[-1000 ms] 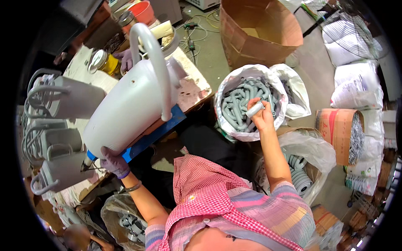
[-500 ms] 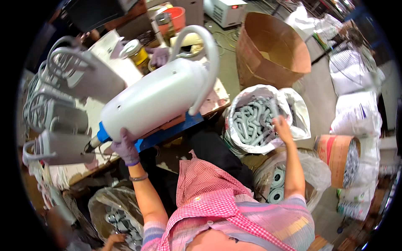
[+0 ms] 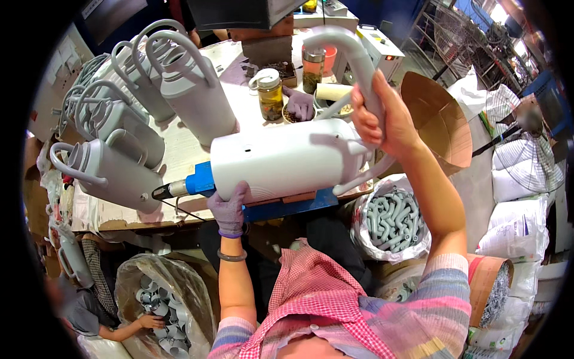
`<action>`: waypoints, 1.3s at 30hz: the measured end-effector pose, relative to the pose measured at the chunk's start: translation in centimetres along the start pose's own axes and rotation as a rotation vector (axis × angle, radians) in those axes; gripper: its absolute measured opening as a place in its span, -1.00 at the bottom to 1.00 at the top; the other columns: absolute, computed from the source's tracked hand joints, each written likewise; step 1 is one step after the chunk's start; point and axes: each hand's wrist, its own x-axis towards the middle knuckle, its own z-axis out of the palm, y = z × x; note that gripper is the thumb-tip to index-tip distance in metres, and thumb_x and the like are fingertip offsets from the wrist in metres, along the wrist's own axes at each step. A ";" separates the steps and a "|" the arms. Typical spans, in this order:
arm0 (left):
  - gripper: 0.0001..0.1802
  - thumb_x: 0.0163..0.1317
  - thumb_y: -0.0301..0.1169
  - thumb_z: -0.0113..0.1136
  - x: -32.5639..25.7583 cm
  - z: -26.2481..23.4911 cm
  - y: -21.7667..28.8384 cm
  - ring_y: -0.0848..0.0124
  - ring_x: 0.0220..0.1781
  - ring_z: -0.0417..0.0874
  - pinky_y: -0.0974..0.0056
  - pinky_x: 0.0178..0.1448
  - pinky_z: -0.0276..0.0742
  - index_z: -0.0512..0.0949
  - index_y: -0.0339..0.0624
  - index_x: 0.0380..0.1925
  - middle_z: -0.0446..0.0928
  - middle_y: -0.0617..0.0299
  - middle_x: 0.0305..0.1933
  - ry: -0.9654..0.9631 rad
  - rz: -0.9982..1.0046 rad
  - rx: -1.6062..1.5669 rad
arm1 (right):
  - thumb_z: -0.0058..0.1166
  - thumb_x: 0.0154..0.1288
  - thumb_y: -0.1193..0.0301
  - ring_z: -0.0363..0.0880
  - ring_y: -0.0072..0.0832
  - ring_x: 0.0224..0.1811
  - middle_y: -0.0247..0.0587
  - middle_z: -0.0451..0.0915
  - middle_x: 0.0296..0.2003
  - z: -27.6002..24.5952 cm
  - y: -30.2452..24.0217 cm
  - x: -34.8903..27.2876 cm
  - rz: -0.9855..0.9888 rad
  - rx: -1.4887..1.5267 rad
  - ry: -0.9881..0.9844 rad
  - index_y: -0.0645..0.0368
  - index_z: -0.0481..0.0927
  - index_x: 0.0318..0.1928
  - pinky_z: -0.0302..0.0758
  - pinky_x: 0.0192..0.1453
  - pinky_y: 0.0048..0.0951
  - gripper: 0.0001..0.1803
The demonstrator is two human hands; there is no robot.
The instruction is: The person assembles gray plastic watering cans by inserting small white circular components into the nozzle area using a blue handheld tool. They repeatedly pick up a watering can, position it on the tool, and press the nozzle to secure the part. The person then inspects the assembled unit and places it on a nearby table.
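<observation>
Finished grey jugs (image 3: 113,149) were stacked along the bench's (image 3: 185,149) left edge. The white jug body (image 3: 287,158) was held over the front edge — the gloved left hand (image 3: 230,206) cupped under it, fingers curled. The bare right hand (image 3: 382,119) was closed around its curved handle (image 3: 353,54). A bag of grey handles (image 3: 394,218) sat beyond the right corner.

Big white plastic housing (image 3: 287,158), smooth, cylinder-ish, lies on its side over the front edge of the worktable (image 3: 191,140), approx. mid-length. Small dark hole shows on its upper face. Left end sits on a blue fixture (image 3: 200,179) w/ metal tip. Pale grey curved handle (image 3: 353,60) arches up off the right end; lower join prob. near the table's front-right corner, partly hidden.
</observation>
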 end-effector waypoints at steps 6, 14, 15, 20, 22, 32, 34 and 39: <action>-0.70 0.12 -0.30 0.51 -0.2 -0.1 0.1 0.60 -0.35 0.54 0.39 -0.22 0.51 0.69 -0.36 -0.36 0.67 0.31 -0.42 -0.055 -0.065 -0.007 | -0.21 0.39 -0.34 0.09 -0.74 -0.77 -0.57 0.17 -0.71 -6.7 3.2 -0.1 0.179 -0.115 0.233 0.09 0.40 -0.30 0.05 -0.70 -0.63 -0.32; -0.65 0.09 -0.25 0.54 -0.1 -0.2 0.5 0.59 -0.36 0.53 0.39 -0.23 0.50 0.68 -0.36 -0.38 0.66 0.33 -0.42 -0.040 -0.047 -0.015 | -0.09 0.41 -0.25 0.30 -0.64 -0.62 -0.40 0.39 -0.65 2.3 1.5 7.0 0.036 -0.845 -0.095 0.24 0.56 -0.47 0.21 -0.56 -0.51 -0.27; -0.65 0.09 -0.26 0.54 0.0 -0.3 0.4 0.59 -0.36 0.53 0.39 -0.23 0.50 0.68 -0.36 -0.37 0.66 0.33 -0.41 -0.051 -0.028 0.017 | -0.08 0.41 -0.24 0.32 -0.63 -0.61 -0.38 0.40 -0.65 2.4 1.5 7.2 0.062 -0.896 -0.108 0.24 0.57 -0.46 0.24 -0.54 -0.49 -0.27; -0.66 0.07 -0.28 0.55 0.0 0.0 0.7 0.60 -0.37 0.54 0.38 -0.24 0.51 0.68 -0.36 -0.38 0.67 0.32 -0.43 -0.029 -0.054 -0.026 | -0.11 0.40 -0.27 0.36 -0.55 -0.53 -0.33 0.41 -0.64 2.8 2.0 7.7 0.069 -1.045 -0.191 0.26 0.57 -0.44 0.32 -0.43 -0.39 -0.25; -0.67 0.06 -0.29 0.56 0.1 0.0 0.7 0.61 -0.37 0.54 0.38 -0.24 0.51 0.69 -0.36 -0.38 0.66 0.31 -0.45 -0.026 -0.072 -0.031 | -0.12 0.40 -0.28 0.35 -0.56 -0.55 -0.35 0.41 -0.64 3.5 1.6 7.8 0.103 -1.082 -0.199 0.26 0.57 -0.44 0.32 -0.44 -0.40 -0.24; -0.70 0.02 -0.35 0.57 0.1 0.0 1.3 0.60 -0.39 0.55 0.38 -0.26 0.52 0.69 -0.36 -0.39 0.67 0.29 -0.45 -0.045 -0.051 0.014 | -0.11 0.42 -0.25 0.33 -0.62 -0.62 -0.36 0.38 -0.67 2.6 1.1 7.6 0.124 -1.006 -0.195 0.26 0.57 -0.44 0.28 -0.53 -0.48 -0.26; -0.70 0.01 -0.36 0.57 0.0 0.0 1.3 0.60 -0.39 0.55 0.39 -0.26 0.52 0.69 -0.36 -0.39 0.67 0.30 -0.45 -0.031 -0.077 -0.023 | -0.10 0.44 -0.21 0.32 -0.63 -0.62 -0.37 0.37 -0.67 2.4 1.8 7.7 0.084 -1.020 -0.204 0.26 0.54 -0.45 0.27 -0.54 -0.49 -0.29; -0.67 -0.01 -0.31 0.59 -0.1 -0.3 1.1 0.59 -0.40 0.54 0.38 -0.28 0.50 0.69 -0.36 -0.43 0.66 0.32 -0.48 -0.022 -0.063 0.006 | -0.07 0.48 -0.11 0.29 -0.68 -0.63 -0.41 0.38 -0.67 3.1 2.0 7.7 0.122 -1.120 -0.231 0.25 0.52 -0.47 0.24 -0.55 -0.55 -0.36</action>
